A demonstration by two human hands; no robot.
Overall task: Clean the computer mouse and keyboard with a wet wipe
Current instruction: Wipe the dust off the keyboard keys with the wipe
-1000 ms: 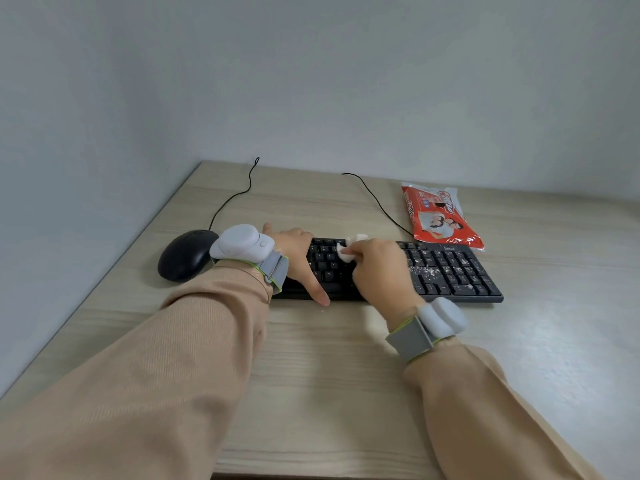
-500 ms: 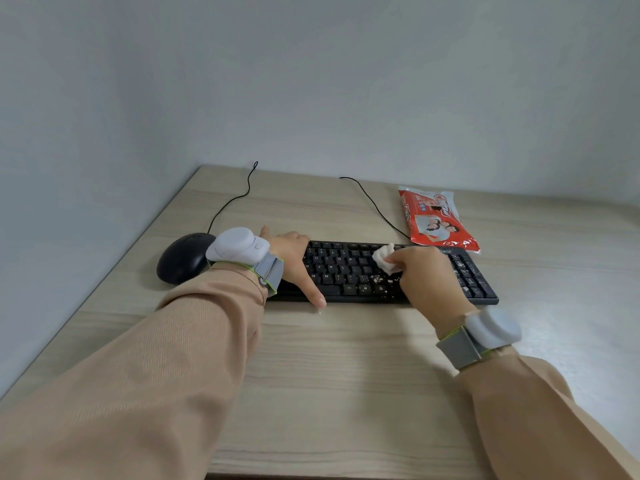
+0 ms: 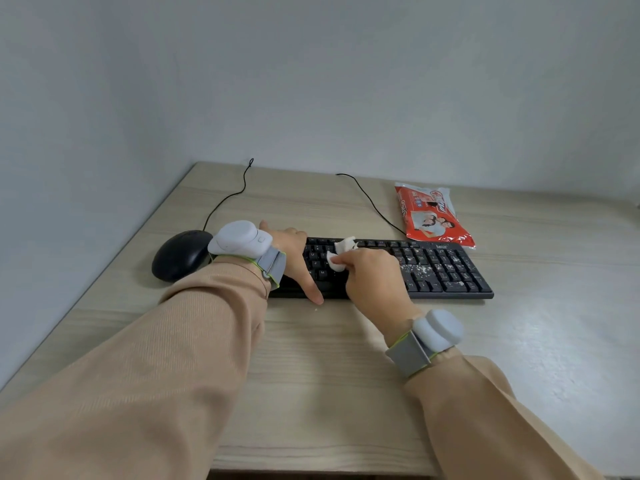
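A black keyboard lies across the middle of the wooden desk. White crumbs speckle its right-hand keys. My right hand pinches a crumpled white wet wipe and presses it onto the keys left of centre. My left hand lies flat on the keyboard's left end, thumb over its front edge, holding it down. A black mouse sits on the desk just left of the keyboard, apart from both hands.
A red and white pack of wet wipes lies behind the keyboard's right end. Two black cables run toward the wall at the back. A wall borders the desk on the left. The desk's front edge is near me.
My right hand swept the wipe from the keyboard's left-centre to the right and has come back left. My left hand and the mouse stayed put.
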